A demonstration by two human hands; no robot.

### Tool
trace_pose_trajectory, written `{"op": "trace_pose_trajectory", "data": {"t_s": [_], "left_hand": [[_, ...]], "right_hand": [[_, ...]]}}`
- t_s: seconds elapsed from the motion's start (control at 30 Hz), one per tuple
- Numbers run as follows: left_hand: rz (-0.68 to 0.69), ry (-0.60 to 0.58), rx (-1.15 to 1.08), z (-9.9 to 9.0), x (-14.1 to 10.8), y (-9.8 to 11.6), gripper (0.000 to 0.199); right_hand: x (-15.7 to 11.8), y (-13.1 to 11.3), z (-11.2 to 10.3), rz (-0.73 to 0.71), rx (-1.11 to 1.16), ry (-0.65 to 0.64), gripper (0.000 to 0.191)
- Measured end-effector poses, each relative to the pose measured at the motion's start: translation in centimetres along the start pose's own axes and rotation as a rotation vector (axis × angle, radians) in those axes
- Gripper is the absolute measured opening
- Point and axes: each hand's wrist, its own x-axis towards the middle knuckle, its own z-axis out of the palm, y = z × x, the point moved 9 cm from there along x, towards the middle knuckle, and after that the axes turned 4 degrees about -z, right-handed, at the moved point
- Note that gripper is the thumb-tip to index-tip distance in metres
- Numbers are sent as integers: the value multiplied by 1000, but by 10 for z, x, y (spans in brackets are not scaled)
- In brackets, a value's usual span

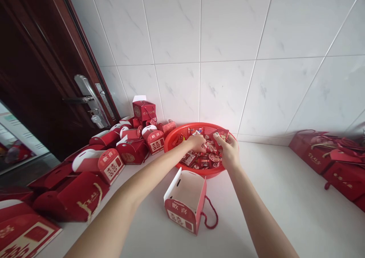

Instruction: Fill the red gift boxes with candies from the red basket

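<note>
Both of my hands are over a red plastic basket (pixel 171 133) full of wrapped candies (pixel 203 162). My left hand (pixel 197 143) reaches into the middle, its fingers curled among the candies; what they grip, if anything, is hidden. At the basket's right side, my right hand (pixel 229 151) pinches a red candy packet (pixel 221 135) between thumb and fingers. Between my forearms, just in front of the basket, stands an open red gift box (pixel 185 204) with a white inside and a red rope handle (pixel 211 222). Its visible inner floor looks bare.
Many red gift boxes (pixel 132 150) crowd the left side of the white tabletop (pixel 256 197). More red boxes (pixel 316 151) with rope handles stand at the right. Behind is a white tiled wall (pixel 228 30); a dark door (pixel 40 41) with a metal handle is at the left.
</note>
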Motion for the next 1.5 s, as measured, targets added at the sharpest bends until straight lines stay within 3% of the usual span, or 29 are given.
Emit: {"op": "trace_pose_trajectory", "data": {"t_s": [0.13,0.23,0.4,0.57,0.63,0.73,0.83,0.9,1.03,1.17,1.27,1.33,1.5], "left_hand": [[-50,242,-238,-35,-1,-12,24],[17,329,-428,-49,-5,-5,30],[201,241,-674,-50,-19,21,30],[232,-8,-967,-45,-30,23,34],[188,-95,-866,-36,-32,20,30],[153,-243,-518,-8,-36,21,25],[148,-399,-306,23,-45,24,13],[145,-452,-211,35,-50,22,16],[21,-331,107,24,-43,-5,38],[-91,-192,311,0,-34,-29,34],[-81,-109,345,-10,-29,-27,27],[-41,-77,337,-12,-25,-20,33],[71,-121,258,-6,-21,-8,50]], "right_hand": [[0,-2,0,13,4,21,39],[-1,-2,-2,20,7,40,38],[-2,-4,2,24,9,-5,39],[-1,-5,0,14,80,36,35],[0,-5,-5,-4,104,96,33],[1,-5,-12,-18,126,170,33],[2,-3,-16,-12,126,198,33],[2,-3,-16,-16,112,194,33],[2,-3,-14,-23,107,179,32],[1,-2,-15,-5,128,194,32],[2,-2,-21,-17,132,238,31],[2,-1,-26,-32,147,280,32],[2,0,-26,-45,153,284,34]]}}
